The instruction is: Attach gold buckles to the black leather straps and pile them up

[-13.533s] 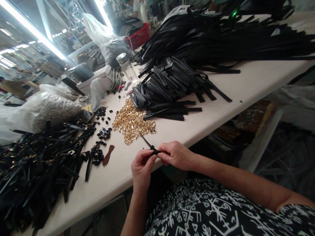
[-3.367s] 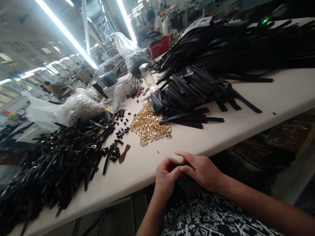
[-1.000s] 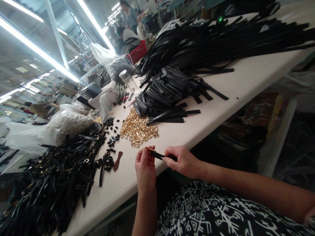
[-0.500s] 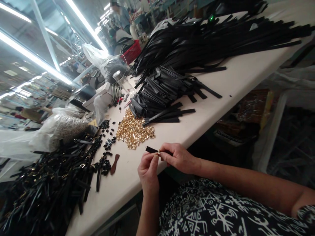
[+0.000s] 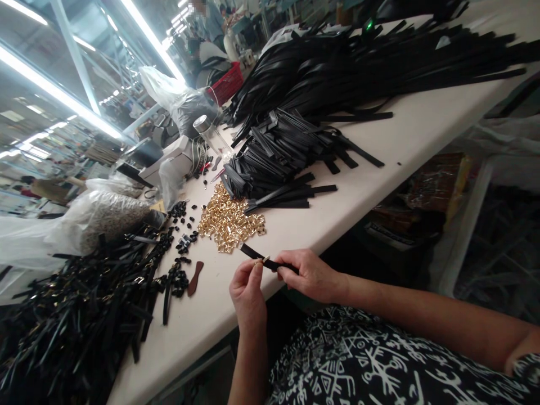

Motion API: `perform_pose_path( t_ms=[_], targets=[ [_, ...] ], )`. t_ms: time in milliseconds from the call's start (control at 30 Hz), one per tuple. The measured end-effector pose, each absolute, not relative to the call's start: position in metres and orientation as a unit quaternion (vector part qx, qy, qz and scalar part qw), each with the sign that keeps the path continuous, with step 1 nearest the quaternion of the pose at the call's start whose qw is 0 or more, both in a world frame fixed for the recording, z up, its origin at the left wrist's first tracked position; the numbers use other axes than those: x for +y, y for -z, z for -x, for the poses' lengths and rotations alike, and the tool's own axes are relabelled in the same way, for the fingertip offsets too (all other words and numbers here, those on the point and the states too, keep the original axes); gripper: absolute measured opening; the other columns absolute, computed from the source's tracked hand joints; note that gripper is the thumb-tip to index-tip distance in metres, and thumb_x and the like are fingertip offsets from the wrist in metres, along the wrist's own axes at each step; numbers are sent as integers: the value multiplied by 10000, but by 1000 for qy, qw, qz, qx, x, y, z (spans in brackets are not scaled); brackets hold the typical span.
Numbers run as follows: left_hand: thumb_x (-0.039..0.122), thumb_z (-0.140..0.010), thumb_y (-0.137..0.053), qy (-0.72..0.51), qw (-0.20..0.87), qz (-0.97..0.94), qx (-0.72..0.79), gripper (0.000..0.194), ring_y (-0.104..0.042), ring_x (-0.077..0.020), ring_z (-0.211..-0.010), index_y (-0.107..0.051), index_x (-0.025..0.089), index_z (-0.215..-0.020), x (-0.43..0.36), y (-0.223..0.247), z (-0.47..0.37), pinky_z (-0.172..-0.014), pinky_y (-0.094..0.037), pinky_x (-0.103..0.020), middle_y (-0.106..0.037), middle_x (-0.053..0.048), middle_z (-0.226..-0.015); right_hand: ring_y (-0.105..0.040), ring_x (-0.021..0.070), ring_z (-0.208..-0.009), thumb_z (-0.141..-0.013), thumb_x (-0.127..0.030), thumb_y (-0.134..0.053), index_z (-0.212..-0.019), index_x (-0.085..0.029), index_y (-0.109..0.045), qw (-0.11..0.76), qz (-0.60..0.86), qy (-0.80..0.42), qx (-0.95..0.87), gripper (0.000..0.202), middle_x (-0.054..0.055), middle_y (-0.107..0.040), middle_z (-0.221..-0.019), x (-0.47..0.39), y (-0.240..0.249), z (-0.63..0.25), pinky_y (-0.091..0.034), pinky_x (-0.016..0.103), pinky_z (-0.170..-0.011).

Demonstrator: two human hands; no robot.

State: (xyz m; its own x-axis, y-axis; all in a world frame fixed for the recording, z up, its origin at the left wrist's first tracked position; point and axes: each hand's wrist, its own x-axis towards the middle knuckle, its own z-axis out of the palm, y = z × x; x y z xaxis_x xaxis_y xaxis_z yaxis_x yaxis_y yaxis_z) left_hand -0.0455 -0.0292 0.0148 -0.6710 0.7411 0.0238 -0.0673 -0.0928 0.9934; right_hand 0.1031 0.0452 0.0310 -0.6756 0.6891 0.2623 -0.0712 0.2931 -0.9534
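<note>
My right hand [image 5: 312, 274] pinches a short black strap [image 5: 253, 254] over the near edge of the white table [image 5: 405, 146]. My left hand [image 5: 247, 289] holds a small gold buckle [image 5: 264, 260] against that strap with its fingertips. The strap's free end points up and left, toward a heap of gold buckles [image 5: 228, 219]. A pile of short black straps [image 5: 287, 154] lies just behind that heap.
A big pile of long black straps [image 5: 371, 62] fills the far right. Finished black straps [image 5: 71, 315] cover the near left, beside small black loops [image 5: 179, 247] and a brown leather piece [image 5: 194, 277]. A clear bottle [image 5: 210, 138], plastic bags and a red basket [image 5: 228, 84] stand behind. Other people work far back.
Over the last second the gold buckle has come onto the strap between my fingers, and the strap's free end has tilted further up and left. Both hands stay at the table edge.
</note>
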Motion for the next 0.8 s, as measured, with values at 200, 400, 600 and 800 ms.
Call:
perform_pose_path(
  t_ms=[200,400,600,800],
  targets=[
    [269,-683,-854,-722,339,-225,560,492,-659,-112,-729,-689,255,-1147,-24,-21,37,-759,-508,-226,-682,37,-765,-533,119,-585,-831,-111,-492,-765,-167,-596,357,203,-559,-720,136,-31,-586,-667,43,-31,-101,-379,211,-576],
    [250,-603,-897,-729,438,-164,500,557,-678,-99,-734,-679,249,-1115,-18,-29,33,-762,-532,-209,-694,38,-808,-550,128,-641,-844,-112,-485,-797,-168,-606,373,189,-530,-738,141,-22,-601,-712,47,-28,-101,-398,223,-635],
    [274,-554,-918,-722,459,-115,505,345,-686,-107,-739,-709,197,-819,-17,-30,33,-762,-541,-217,-705,31,-789,-561,150,-700,-853,-119,-481,-863,-163,-632,370,176,-529,-743,158,0,-618,-770,48,-28,-100,-415,245,-683],
    [325,-636,-858,-704,384,-157,577,283,-672,-140,-790,-734,177,-843,-21,-19,35,-764,-530,-231,-729,-16,-821,-550,159,-691,-882,-235,-536,-845,-168,-630,333,232,-557,-725,122,0,-613,-747,48,-33,-98,-396,241,-642]
  ],
)
